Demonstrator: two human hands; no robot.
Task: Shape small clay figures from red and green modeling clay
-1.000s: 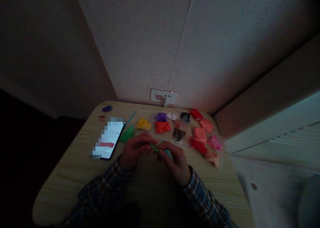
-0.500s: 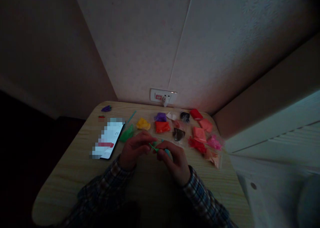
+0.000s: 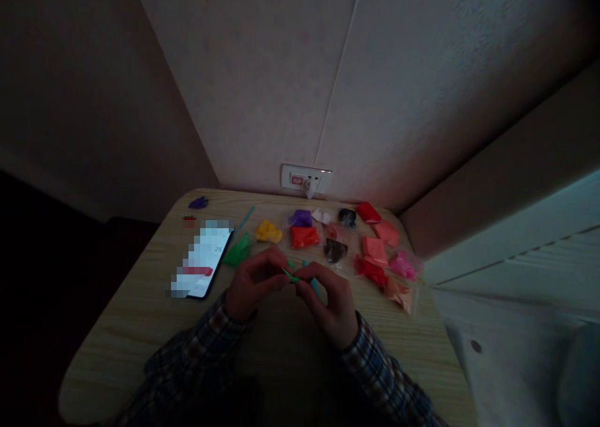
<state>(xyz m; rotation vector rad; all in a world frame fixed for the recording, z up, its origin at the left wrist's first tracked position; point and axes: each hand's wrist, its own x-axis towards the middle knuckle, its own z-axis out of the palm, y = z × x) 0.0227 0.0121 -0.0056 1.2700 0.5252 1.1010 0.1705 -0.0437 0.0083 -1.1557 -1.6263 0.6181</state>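
A thin, bright green piece of modelling clay (image 3: 291, 277) is pinched between the fingertips of both hands above the table. My left hand (image 3: 255, 282) is closed on its left end, thumb against forefinger. On the other side my right hand (image 3: 330, 299) grips the right end the same way. Partly hidden behind the right fingers lies a light blue item (image 3: 315, 284) whose kind I cannot make out. A bag of green clay (image 3: 237, 250) rests just beyond the left hand.
A lit phone (image 3: 204, 261) lies on the wooden table (image 3: 140, 327) at left. Behind it are a purple grape-like figure (image 3: 198, 202) and a blue stick (image 3: 246, 218). Several clay packets, including yellow (image 3: 269, 231) and orange (image 3: 304, 236), spread rightward. A wall socket (image 3: 306, 179) sits behind.
My left fingertips have come closer to the right ones and now pinch the green strip, where before they were slightly apart from it. The things on the table stay put.
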